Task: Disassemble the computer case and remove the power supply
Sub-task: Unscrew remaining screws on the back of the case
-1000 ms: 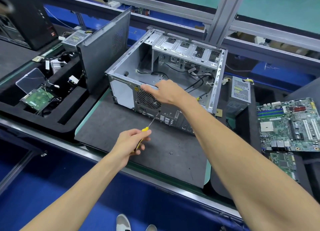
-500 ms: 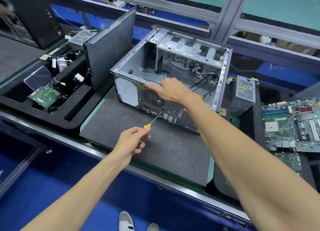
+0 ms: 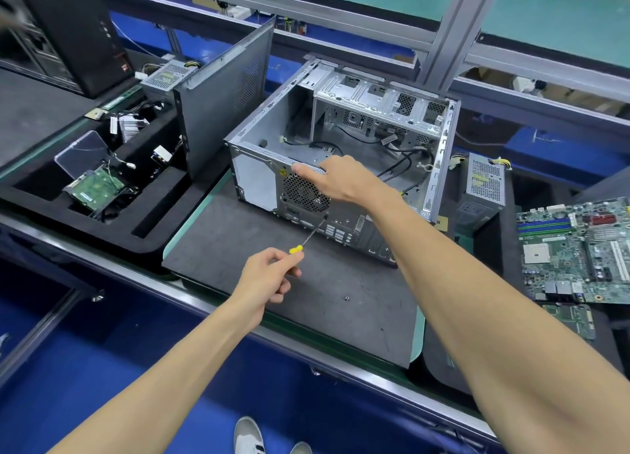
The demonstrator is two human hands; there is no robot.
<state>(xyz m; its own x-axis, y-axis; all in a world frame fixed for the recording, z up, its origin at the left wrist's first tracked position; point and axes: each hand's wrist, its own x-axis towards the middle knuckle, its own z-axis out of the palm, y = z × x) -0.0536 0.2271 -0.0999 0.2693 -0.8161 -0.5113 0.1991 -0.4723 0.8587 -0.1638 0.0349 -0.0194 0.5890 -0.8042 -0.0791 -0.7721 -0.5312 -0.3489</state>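
Observation:
An open silver computer case point(image 3: 341, 139) lies on its side on a dark mat point(image 3: 306, 283), its rear panel toward me and loose cables inside. My right hand point(image 3: 337, 180) grips the top edge of the rear panel above the fan grille point(image 3: 303, 192). My left hand point(image 3: 269, 276) holds a yellow-handled screwdriver point(image 3: 308, 237); its tip touches the rear panel at the grille's lower right corner. A grey power supply point(image 3: 484, 184) stands outside the case on the right. Another power supply point(image 3: 167, 76) sits at the back left.
The removed dark side panel point(image 3: 221, 88) stands upright left of the case. A black foam tray point(image 3: 85, 180) on the left holds a hard drive and cables. A green motherboard point(image 3: 576, 249) lies at the right. A loose screw point(image 3: 346, 297) rests on the mat.
My view has shifted slightly, so the scene sits lower and to the right. My left hand has turned a little on the screwdriver, whose tip stays at the rear panel. My right hand keeps its grip.

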